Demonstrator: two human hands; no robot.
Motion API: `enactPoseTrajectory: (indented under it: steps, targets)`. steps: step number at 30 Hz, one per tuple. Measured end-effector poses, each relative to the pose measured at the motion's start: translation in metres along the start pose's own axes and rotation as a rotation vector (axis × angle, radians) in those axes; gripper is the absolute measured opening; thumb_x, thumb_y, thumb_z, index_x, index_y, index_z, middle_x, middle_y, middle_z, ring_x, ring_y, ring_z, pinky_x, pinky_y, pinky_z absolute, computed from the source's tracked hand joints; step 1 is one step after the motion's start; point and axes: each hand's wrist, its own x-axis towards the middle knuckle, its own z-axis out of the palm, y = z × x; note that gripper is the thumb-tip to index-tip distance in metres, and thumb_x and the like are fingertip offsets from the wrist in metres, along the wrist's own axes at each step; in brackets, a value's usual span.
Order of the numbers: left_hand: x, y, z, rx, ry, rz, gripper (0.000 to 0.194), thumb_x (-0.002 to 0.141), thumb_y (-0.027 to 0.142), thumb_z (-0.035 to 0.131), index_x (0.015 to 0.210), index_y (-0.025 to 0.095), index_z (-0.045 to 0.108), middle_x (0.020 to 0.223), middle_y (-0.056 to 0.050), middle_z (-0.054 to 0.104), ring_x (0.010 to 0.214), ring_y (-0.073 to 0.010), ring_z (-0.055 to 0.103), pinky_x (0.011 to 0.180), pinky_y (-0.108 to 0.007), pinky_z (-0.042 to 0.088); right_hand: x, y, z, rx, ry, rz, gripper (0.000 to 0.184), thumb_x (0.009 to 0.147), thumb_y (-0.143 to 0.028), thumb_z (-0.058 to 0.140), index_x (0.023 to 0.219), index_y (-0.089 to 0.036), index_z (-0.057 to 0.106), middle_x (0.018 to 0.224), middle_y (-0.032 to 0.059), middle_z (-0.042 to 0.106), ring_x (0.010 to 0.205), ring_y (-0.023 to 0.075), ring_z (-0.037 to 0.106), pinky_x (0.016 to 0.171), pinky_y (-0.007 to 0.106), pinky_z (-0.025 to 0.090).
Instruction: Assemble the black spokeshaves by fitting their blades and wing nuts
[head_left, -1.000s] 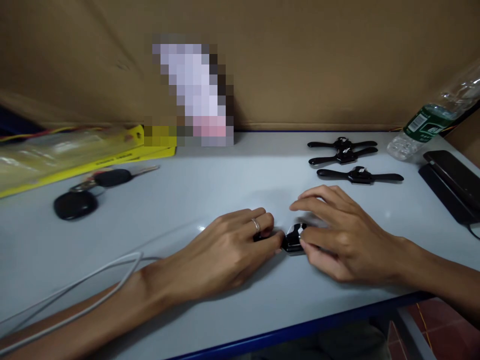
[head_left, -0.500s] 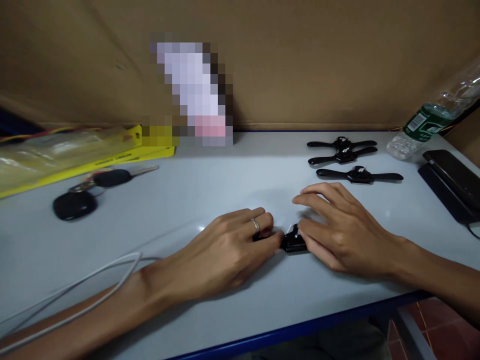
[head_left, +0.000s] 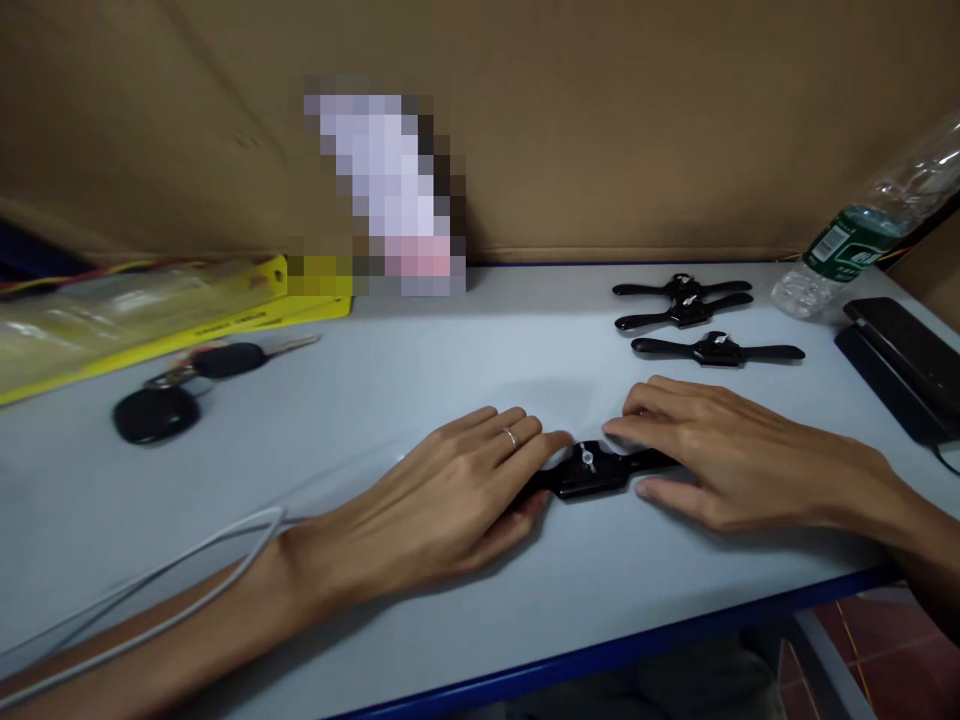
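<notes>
A black spokeshave [head_left: 596,473] with a silver screw on its middle lies on the table between my hands. My left hand [head_left: 472,485], with a ring on one finger, is closed over the left handle, its thumb on the near side and fingers on the far side. My right hand [head_left: 712,455] is over the right handle; its thumb and fingers are apart on either side of it, and the handle's end is hidden under the palm. Farther back lie a single spokeshave [head_left: 720,350] and two more spokeshaves [head_left: 686,300] close together.
On the left are car keys [head_left: 157,412] and yellow packaging [head_left: 240,318]. A white cable [head_left: 247,525] loops over my left forearm. To the right stand a tilted plastic bottle [head_left: 855,245] and a phone [head_left: 907,350] on a dark case. A cardboard wall [head_left: 600,130] closes off the back.
My right hand has moved from the spokeshave's middle to its right handle, uncovering the screw. The left fingers have shifted on the left handle, and the spokeshave's body has turned slightly.
</notes>
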Motion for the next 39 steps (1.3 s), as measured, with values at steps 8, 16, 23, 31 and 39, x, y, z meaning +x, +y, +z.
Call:
enactPoseTrajectory:
  steps: [8,16,23,31,39]
  targets:
    - [0.000,-0.003,-0.002,-0.023,-0.064,0.013,0.031,0.108,0.028,0.037,0.131,0.013,0.052,0.093,-0.006,0.061,0.076,-0.0206,0.057,0.070,-0.035,0.049,0.001,-0.002,0.004,-0.003,-0.085,0.028,0.027,0.096,-0.019,0.061,0.123,-0.017,0.066,0.101,0.0069,0.062,0.090,0.0227,0.058,0.078,0.037,0.047]
    - [0.000,-0.003,-0.003,-0.040,-0.055,0.021,0.028,0.108,0.026,0.037,0.123,0.014,0.057,0.090,-0.005,0.061,0.074,-0.0198,0.056,0.067,-0.033,0.048,0.004,-0.002,0.001,0.057,-0.099,0.040,0.025,0.098,-0.015,0.058,0.121,-0.018,0.066,0.098,0.0057,0.062,0.086,0.0205,0.058,0.074,0.034,0.043]
    - [-0.002,0.000,0.000,0.079,-0.034,0.040,0.029,0.108,0.025,0.038,0.121,0.010,0.058,0.090,-0.006,0.062,0.074,-0.0213,0.058,0.068,-0.036,0.051,0.004,-0.006,0.002,-0.030,-0.089,0.044,0.017,0.097,-0.014,0.060,0.111,-0.015,0.070,0.095,0.0059,0.065,0.085,0.0206,0.058,0.074,0.033,0.042]
    - [-0.001,0.004,0.001,0.292,0.035,0.126,0.025,0.103,0.016,0.046,0.115,0.003,0.063,0.088,-0.009,0.064,0.076,-0.0234,0.060,0.065,-0.037,0.052,0.002,-0.014,0.007,-0.327,-0.063,-0.044,0.017,0.091,-0.002,0.056,0.094,-0.012,0.069,0.088,0.0065,0.064,0.081,0.0225,0.056,0.068,0.036,0.040]
    - [-0.001,0.004,-0.002,0.268,0.065,0.136,0.029,0.106,0.018,0.042,0.112,0.002,0.065,0.084,-0.007,0.064,0.072,-0.0210,0.060,0.063,-0.035,0.052,0.002,-0.012,0.008,-0.327,-0.037,-0.051,0.019,0.088,0.000,0.055,0.092,-0.013,0.068,0.087,0.0063,0.063,0.079,0.0224,0.055,0.066,0.035,0.039]
